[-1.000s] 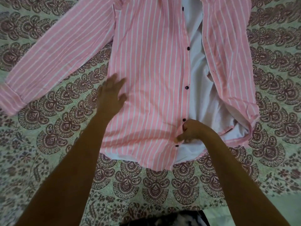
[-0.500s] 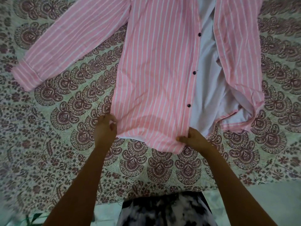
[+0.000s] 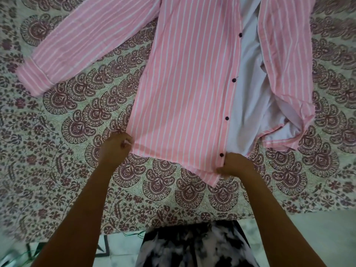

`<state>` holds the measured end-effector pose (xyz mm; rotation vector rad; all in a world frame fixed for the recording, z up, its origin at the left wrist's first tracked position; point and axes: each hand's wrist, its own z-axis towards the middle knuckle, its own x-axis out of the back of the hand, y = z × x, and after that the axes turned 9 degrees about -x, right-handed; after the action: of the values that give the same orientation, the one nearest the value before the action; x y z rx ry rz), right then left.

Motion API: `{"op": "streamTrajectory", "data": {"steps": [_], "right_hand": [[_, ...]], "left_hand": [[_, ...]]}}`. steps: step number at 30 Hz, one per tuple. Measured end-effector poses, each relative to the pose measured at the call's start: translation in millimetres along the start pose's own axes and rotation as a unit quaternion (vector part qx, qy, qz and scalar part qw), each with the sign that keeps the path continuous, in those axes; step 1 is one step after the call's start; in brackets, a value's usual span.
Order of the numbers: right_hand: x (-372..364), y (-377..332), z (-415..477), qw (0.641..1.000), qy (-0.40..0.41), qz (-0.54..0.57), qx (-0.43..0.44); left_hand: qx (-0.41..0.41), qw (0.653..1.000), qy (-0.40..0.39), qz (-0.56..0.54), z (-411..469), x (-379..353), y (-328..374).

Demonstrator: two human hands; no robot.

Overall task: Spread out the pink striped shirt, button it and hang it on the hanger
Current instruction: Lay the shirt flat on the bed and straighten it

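The pink striped shirt (image 3: 183, 83) lies front-up and unbuttoned on the printed sheet (image 3: 67, 122), with its hem towards me and its top end running out of view. I hold the button-side front panel by its hem at both corners. My left hand (image 3: 115, 151) pinches the outer corner at the side edge, fingers (image 3: 126, 140) curled onto the cloth. My right hand (image 3: 234, 164) grips the corner at the button strip, just below the lowest button (image 3: 221, 155), thumb and fingers closed on the hem. The panel between my hands lies flat and smooth.

Four dark buttons show along its right edge, none done up. Beside that edge the pale inside of the back (image 3: 248, 93) is bare. Past it the other front panel (image 3: 285, 64) lies rumpled, and its lower hem (image 3: 279, 140) is turned up in a fold. The sleeve (image 3: 86, 39) on my left stretches at a slant across the sheet, its cuff (image 3: 34, 76) well apart from my left hand.

The sheet is pale with maroon paisley shapes. Its near edge ends just in front of my black-and-white clothing (image 3: 192, 245), with pale floor (image 3: 317, 232) to the right.
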<state>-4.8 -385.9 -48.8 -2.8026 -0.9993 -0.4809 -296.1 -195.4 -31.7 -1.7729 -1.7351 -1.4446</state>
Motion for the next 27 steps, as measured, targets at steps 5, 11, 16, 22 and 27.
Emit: {"op": "streamTrajectory", "data": {"steps": [5, 11, 16, 22, 27], "right_hand": [[30.9, -0.9, -5.1, 0.998, 0.029, -0.011, -0.045], [96.2, -26.9, -6.2, 0.962, 0.213, 0.171, 0.026], [160.5, -61.5, 19.0, 0.922, 0.289, 0.248, 0.074], [258.5, -103.4, 64.0, 0.866, 0.380, 0.292, 0.141], [338.1, -141.0, 105.3, 0.801, 0.428, 0.389, 0.153]], "left_hand": [[0.012, 0.998, 0.027, 0.062, 13.8, 10.7, 16.3], [-0.055, 0.993, 0.104, 0.009, 72.2, 25.5, 62.6], [-0.096, 0.984, 0.140, -0.061, 144.0, 39.2, 113.0], [-0.144, 0.966, 0.196, -0.086, 254.9, 68.2, 153.5], [-0.143, 0.948, 0.275, -0.073, 342.6, 99.4, 174.3]]}}
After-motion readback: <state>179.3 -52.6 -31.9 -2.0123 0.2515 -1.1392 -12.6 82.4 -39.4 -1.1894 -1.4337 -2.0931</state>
